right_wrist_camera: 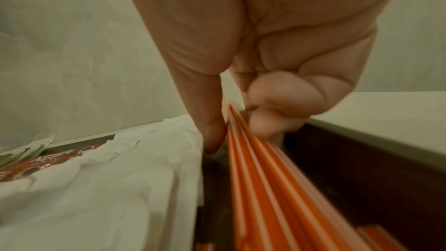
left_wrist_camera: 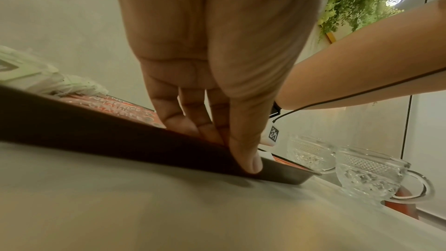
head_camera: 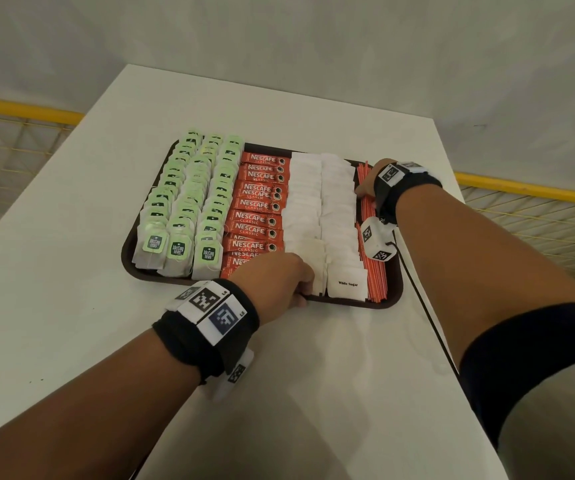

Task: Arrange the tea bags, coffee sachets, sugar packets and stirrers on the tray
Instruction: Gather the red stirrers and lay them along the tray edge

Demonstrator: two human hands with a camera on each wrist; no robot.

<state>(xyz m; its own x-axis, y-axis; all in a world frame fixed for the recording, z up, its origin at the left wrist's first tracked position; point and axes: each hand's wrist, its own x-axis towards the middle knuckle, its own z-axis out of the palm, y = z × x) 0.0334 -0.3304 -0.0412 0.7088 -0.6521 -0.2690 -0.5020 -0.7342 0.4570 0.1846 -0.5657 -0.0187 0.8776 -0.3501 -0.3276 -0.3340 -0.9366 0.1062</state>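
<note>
A dark brown tray (head_camera: 130,251) holds rows of green-tagged tea bags (head_camera: 182,202), red coffee sachets (head_camera: 258,206), white sugar packets (head_camera: 320,202) and orange stirrers (head_camera: 371,258) along its right side. My left hand (head_camera: 305,289) pinches the tray's near rim (left_wrist_camera: 96,131), thumb outside and fingers inside by the front sugar packets. My right hand (head_camera: 365,188) is over the far part of the stirrers. In the right wrist view it (right_wrist_camera: 236,127) pinches the stirrer bundle (right_wrist_camera: 260,188) between thumb and curled fingers, beside the sugar packets (right_wrist_camera: 108,178).
The tray lies on a white table (head_camera: 71,306) with bare surface all round it. Yellow railings (head_camera: 19,110) run past both sides of the table. A black cable (head_camera: 424,306) trails from my right wrist. Two glass cups (left_wrist_camera: 369,173) show to the right of the tray in the left wrist view.
</note>
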